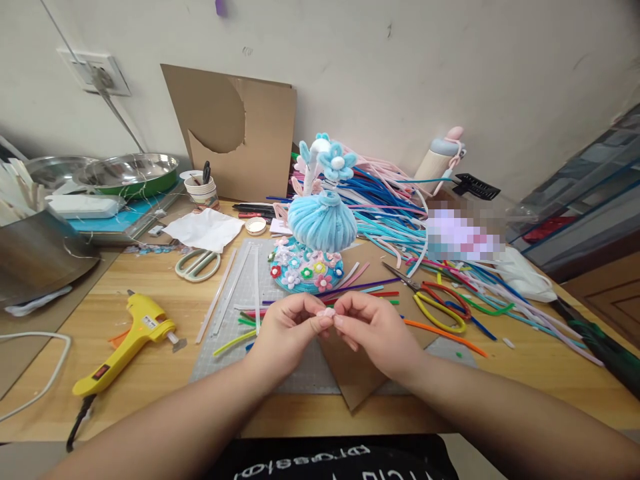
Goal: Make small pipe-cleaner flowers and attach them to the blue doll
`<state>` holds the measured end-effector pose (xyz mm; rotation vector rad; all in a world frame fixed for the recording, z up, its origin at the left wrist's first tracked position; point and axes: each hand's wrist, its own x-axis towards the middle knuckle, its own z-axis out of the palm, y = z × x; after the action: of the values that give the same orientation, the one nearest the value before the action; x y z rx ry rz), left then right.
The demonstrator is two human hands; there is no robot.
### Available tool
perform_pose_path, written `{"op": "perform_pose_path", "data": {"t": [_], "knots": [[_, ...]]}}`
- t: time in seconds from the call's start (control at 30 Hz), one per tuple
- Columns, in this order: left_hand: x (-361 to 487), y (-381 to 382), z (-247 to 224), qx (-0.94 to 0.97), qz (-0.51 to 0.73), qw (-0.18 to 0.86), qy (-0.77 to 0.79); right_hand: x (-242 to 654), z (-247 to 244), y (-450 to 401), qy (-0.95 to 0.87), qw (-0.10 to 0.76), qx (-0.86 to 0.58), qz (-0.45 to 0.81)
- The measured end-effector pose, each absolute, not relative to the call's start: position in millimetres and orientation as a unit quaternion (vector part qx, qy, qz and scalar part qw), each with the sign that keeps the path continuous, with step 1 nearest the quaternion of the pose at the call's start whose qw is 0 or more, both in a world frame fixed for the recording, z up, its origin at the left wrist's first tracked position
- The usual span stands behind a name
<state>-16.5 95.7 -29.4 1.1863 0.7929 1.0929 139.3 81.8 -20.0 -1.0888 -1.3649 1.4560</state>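
Observation:
Between the fingertips of both hands is a small pale pink pipe-cleaner piece (327, 312), bent into loops like a little flower. My left hand (289, 327) pinches it from the left, and my right hand (373, 327) pinches it from the right. Just beyond stands a blue pipe-cleaner lamp-like craft: a pleated light-blue shade (324, 223), a blue flower (337, 162) on top, and a round base (306, 270) covered with small coloured flowers. Under my hands lie a brown cardboard piece (353, 377) and a grey cutting mat (220, 353).
A yellow glue gun (125, 340) lies at left near green-handled scissors (197, 265). Orange-and-yellow-handled scissors (443, 310) rest at right. Bundled pipe cleaners (385, 193) spread along the back right. A metal pot (45, 257), cardboard sheet (265, 133) and bottle (437, 163) stand around.

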Motion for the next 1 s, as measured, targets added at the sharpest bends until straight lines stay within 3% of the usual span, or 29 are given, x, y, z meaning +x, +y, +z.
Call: {"op": "perform_pose_path", "data": {"t": [0.07, 0.17, 0.33, 0.43, 0.83, 1.0], "knots": [[-17, 97, -30, 0.555, 0.489, 0.576, 0.347, 138, -21, 85, -0.422, 0.387, -0.4, 0.715], [-21, 103, -32, 0.575, 0.458, 0.58, 0.351, 142, -23, 91, -0.398, 0.353, -0.383, 0.755], [-26, 111, -31, 0.528, 0.372, 0.668, 0.37, 153, -20, 95, -0.609, 0.403, -0.417, 0.541], [-26, 111, -30, 0.51, 0.339, 0.7, 0.366, 157, -17, 93, -0.693, 0.38, -0.421, 0.445], [-30, 111, -33, 0.477, 0.233, 0.768, 0.359, 158, -15, 94, -0.781, 0.281, -0.407, 0.381], [-26, 110, -36, 0.428, 0.28, 0.79, 0.338, 156, -19, 92, -0.789, 0.344, -0.419, 0.288]]}}
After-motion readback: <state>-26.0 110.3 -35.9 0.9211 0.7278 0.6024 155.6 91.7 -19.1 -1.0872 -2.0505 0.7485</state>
